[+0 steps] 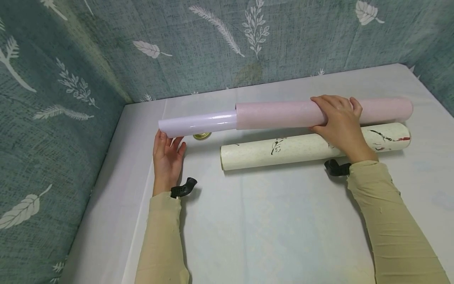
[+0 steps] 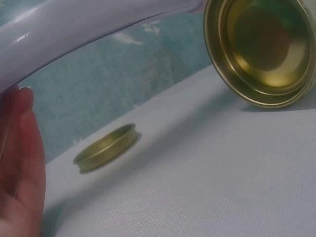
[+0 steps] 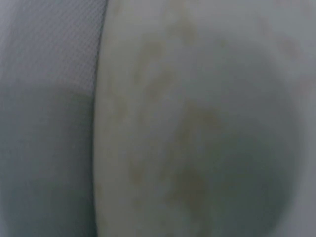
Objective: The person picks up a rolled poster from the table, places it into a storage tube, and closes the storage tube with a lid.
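Observation:
A pink cardboard tube (image 1: 276, 115) lies across the far part of the table in the head view. From its left end sticks out a glossy pale lilac rolled sheet (image 1: 198, 124), partly inside the tube. My right hand (image 1: 340, 122) grips the tube from above, right of its middle. My left hand (image 1: 168, 159) is under the roll's free left end, its fairly straight fingers touching the lower side. In the left wrist view the roll (image 2: 89, 34) passes above a gold metal cap (image 2: 106, 150) on the table. The blurred right wrist view shows no hand.
A cream tube (image 1: 248, 156) with dark brush-style markings lies in front of the pink one, below my right hand. Its gold-lined left end (image 2: 264, 44) faces the left wrist camera. Green leaf-patterned cloth (image 1: 205, 51) hangs behind the white-covered table (image 1: 283, 221).

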A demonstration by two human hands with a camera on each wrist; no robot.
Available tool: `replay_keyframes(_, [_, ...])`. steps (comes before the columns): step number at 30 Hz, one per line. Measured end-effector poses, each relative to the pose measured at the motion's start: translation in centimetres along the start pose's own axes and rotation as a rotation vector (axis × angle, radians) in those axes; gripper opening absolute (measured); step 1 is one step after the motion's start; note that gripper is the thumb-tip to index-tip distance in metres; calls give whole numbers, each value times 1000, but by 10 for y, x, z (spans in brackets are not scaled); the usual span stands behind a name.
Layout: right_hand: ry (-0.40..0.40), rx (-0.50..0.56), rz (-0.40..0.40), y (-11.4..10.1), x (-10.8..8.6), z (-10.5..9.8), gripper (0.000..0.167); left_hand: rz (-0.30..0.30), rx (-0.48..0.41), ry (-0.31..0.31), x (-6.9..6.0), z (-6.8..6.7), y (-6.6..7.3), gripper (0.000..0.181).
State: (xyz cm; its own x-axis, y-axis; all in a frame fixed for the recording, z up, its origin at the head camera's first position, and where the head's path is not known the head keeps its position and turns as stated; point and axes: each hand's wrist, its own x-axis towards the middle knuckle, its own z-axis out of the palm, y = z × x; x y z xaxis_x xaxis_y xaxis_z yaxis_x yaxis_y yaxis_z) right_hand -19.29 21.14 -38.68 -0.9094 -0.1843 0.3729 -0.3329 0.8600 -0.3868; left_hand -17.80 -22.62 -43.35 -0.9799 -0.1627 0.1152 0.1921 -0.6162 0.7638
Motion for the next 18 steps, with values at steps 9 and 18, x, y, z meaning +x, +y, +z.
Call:
replay_keyframes(9, [19,0,-13,1,-1,1,71,0,17,-9,0,1,-2,41])
replay_keyframes(18, [36,-2,-30,1,-1,1,70,1,26,-11,0,5,-2,41])
